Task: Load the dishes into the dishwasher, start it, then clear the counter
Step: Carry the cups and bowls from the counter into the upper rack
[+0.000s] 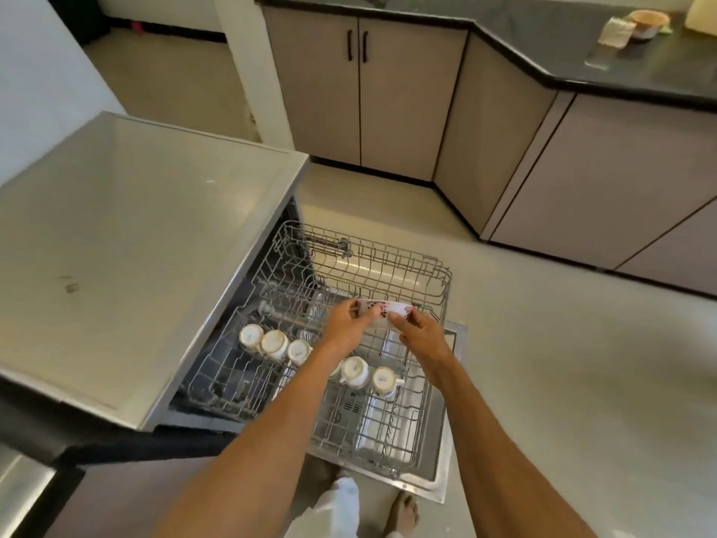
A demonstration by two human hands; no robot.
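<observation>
Five upturned cups (355, 370) sit in the pulled-out dishwasher rack (388, 432). Just beyond them the left hand (347, 324) and right hand (421, 335) each pinch one side of a white, red-patterned dish (382, 310), fingers curled on its rim, held above the rack wires. Far off to the right, a bowl (650, 21) rests on the dark counter (582, 44).

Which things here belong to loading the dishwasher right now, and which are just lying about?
Job in hand: patterned dish, gripped by left hand and right hand; wire rack; upturned cups in it.
Lying about for now: bowl and pale item on the dark counter; small scrap on the steel top.
</observation>
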